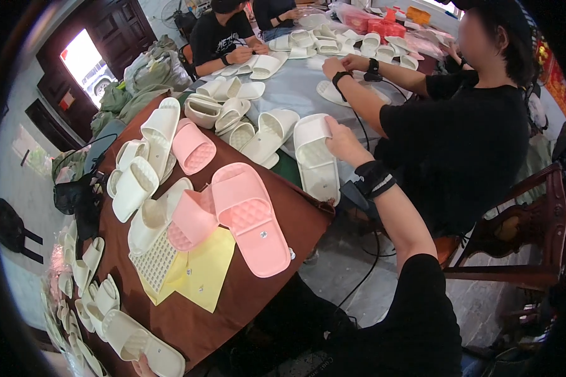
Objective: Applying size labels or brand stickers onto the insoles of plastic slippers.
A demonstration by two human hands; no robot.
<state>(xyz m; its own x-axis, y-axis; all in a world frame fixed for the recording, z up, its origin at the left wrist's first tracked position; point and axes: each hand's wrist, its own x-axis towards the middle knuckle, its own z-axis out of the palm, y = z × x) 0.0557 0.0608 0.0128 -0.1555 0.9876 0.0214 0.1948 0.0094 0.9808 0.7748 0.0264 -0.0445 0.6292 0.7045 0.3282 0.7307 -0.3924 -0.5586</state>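
Observation:
My right hand [347, 143] reaches out past the table's corner and grips a white slipper [317, 179] by the side of its strap, thumb on top. That slipper hangs with its sole tilted toward me. At the bottom left, my left hand [143, 366] shows only in part, its fingers closed on the edge of another white slipper [163, 358]. Between the hands, a pink slipper [263, 242] lies against a second pink slipper [192, 226]. Under them are yellow sheets [209, 276] and a sheet of small round stickers [154, 262]. A sticker sits on the front pink slipper's insole.
More white slippers [135, 188] lie piled on the brown-covered table [251, 301]. A co-worker in black [465, 125] sits at the right, hands over a white slipper. Other people [223, 38] sit farther back. A wooden chair [516, 245] and a hanging cable [371, 264] are at the right.

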